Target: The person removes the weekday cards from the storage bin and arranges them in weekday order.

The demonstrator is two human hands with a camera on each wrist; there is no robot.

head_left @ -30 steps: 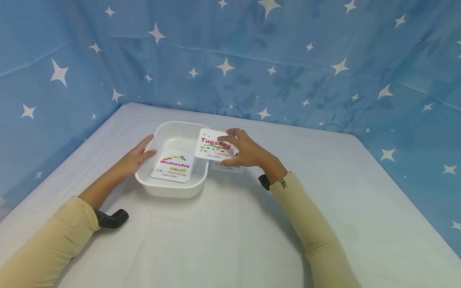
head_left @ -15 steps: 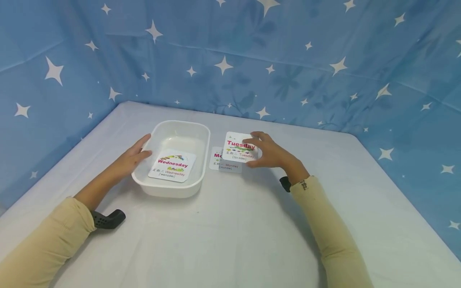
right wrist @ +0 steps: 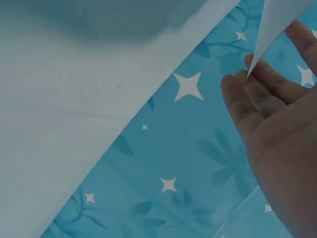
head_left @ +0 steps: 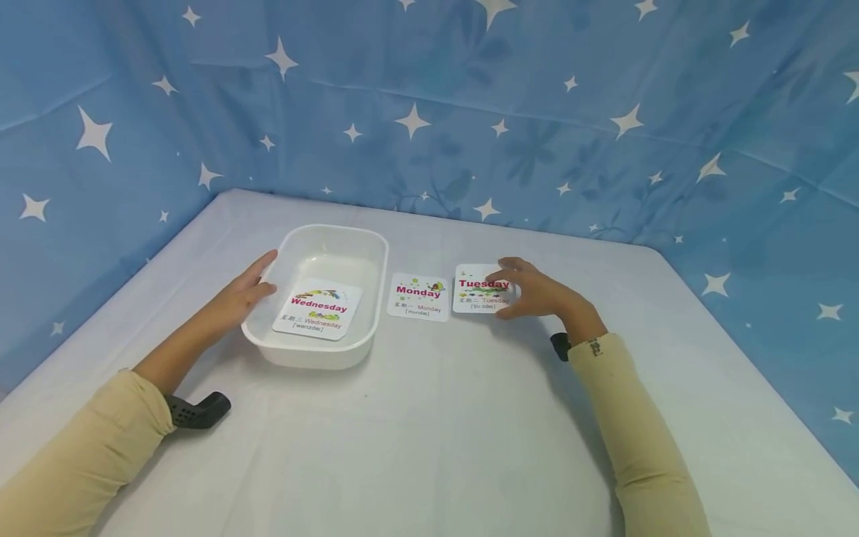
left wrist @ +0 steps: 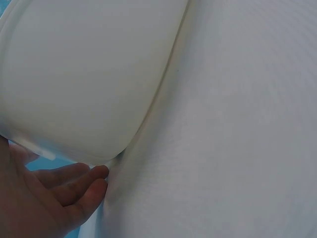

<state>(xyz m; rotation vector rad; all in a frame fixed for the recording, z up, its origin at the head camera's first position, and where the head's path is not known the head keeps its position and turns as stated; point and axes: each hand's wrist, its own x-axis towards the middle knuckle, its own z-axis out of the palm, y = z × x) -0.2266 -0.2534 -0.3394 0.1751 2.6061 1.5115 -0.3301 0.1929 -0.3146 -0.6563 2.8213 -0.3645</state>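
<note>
A white plastic tub point(head_left: 338, 358) stands left of the middle of the table, with a Wednesday card point(head_left: 315, 317) face up inside. My left hand point(head_left: 238, 296) holds the tub's left side, thumb at the rim; in the left wrist view the fingers point(left wrist: 81, 198) lie against the outer wall. My right hand point(head_left: 537, 292) grips the Tuesday card point(head_left: 473, 298) by its edges, just right of the Monday card point(head_left: 417, 302), which lies face up beside the tub. A corner of the held card point(right wrist: 277, 25) shows in the right wrist view. Whether this card touches the table is unclear.
A white cloth point(head_left: 376, 462) covers the table. Blue curtains with white stars point(head_left: 416, 119) hang behind and along both sides. A dark wrist strap part point(head_left: 199, 411) sticks out from the left sleeve.
My right hand has carried the Tuesday card rightward and down, from beside the tub's rim to the right of the Monday card, which is now uncovered. The left hand stays at the tub.
</note>
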